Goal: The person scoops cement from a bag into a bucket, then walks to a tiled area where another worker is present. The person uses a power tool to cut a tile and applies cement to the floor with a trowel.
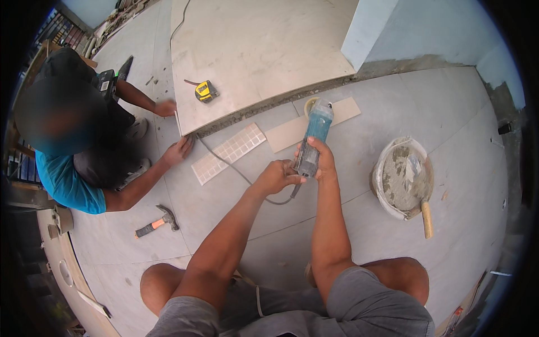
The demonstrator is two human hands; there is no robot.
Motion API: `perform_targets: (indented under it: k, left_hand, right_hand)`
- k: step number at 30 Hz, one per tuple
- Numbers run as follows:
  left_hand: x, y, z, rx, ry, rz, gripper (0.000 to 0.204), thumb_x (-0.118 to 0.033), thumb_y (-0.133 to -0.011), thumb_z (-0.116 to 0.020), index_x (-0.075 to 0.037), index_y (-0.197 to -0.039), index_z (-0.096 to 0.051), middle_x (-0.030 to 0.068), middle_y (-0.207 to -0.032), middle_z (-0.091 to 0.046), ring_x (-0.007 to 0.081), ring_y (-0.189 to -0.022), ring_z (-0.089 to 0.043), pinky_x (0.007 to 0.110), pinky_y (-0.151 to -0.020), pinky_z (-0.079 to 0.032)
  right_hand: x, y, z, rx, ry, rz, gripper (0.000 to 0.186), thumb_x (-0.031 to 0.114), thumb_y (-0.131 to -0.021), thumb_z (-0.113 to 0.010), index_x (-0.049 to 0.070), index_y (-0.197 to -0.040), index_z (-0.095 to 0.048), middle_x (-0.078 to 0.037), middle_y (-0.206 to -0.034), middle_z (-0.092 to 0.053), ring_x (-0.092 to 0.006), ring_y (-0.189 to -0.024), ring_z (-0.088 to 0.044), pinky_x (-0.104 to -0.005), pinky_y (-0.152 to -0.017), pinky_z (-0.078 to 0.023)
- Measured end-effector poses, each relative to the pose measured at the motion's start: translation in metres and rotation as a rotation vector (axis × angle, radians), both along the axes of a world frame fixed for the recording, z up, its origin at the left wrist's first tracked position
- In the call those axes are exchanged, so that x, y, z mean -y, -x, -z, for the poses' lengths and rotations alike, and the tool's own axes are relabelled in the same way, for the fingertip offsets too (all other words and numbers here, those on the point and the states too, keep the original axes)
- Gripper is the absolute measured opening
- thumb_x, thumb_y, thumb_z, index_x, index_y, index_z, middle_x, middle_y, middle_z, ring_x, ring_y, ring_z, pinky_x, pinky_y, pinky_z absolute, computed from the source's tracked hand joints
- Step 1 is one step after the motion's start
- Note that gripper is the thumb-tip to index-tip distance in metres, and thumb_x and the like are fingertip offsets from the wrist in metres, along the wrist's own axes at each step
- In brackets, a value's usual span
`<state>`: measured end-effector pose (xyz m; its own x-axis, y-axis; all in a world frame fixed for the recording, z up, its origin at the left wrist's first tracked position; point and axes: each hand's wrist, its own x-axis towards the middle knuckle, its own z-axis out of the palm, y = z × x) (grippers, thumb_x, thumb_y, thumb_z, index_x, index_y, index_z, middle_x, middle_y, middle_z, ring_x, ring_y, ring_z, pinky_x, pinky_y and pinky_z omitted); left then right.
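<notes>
My right hand is wrapped round the dark rear body of a teal angle grinder. The grinder's head points away from me, with a pale yellowish disc at its left side. At the tail end of the tool, my left hand grips with bent fingers, close to where the power cord leaves it. Under the grinder's head lies a plain beige tile strip. To its left is another strip, its underside grid facing up.
A mortar bucket with a wooden-handled tool stands at right. A claw hammer lies at left. On the raised tiled step sits a yellow tape measure. A co-worker crouches at left, both hands at the step's corner.
</notes>
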<state>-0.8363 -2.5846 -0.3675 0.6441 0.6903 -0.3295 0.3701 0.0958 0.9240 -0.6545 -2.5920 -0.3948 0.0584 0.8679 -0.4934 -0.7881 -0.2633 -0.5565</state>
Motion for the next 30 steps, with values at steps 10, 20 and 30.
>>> perform_targets:
  k: [10,20,30]
  left_hand:
    - [-0.010,-0.015,0.007,-0.058,0.058,0.018,0.075,-0.036,-0.073,-0.087,0.008,-0.124,-0.055,0.0134,-0.094,-0.069,0.0197,-0.089,-0.066,0.033,-0.083,-0.050]
    - [-0.027,-0.077,-0.006,0.116,0.316,-0.466,0.110,-0.054,-0.075,-0.080,0.003,-0.147,-0.020,0.0234,-0.129,-0.050,0.0286,-0.106,-0.064,0.036,-0.070,-0.061]
    - [-0.037,-0.086,-0.005,0.154,0.276,-0.499,0.093,-0.049,-0.081,-0.075,0.003,-0.143,-0.030,0.0209,-0.120,-0.058,0.0265,-0.095,-0.067,0.033,-0.057,-0.061]
  right_hand:
    - [-0.019,-0.010,-0.002,0.182,-0.046,-0.091,0.041,0.023,-0.079,-0.074,-0.002,-0.105,-0.054,-0.016,-0.086,-0.063,-0.0262,-0.067,-0.066,-0.0391,-0.057,-0.058]
    - [-0.039,-0.018,0.029,0.074,-0.034,-0.042,0.037,0.024,-0.079,-0.072,-0.001,-0.103,-0.057,-0.014,-0.085,-0.065,-0.0238,-0.066,-0.065,-0.0357,-0.059,-0.056]
    - [-0.046,-0.022,0.010,0.027,-0.071,-0.047,0.036,0.026,-0.082,-0.072,0.000,-0.102,-0.056,-0.014,-0.086,-0.067,-0.0241,-0.070,-0.066,-0.0345,-0.065,-0.056]
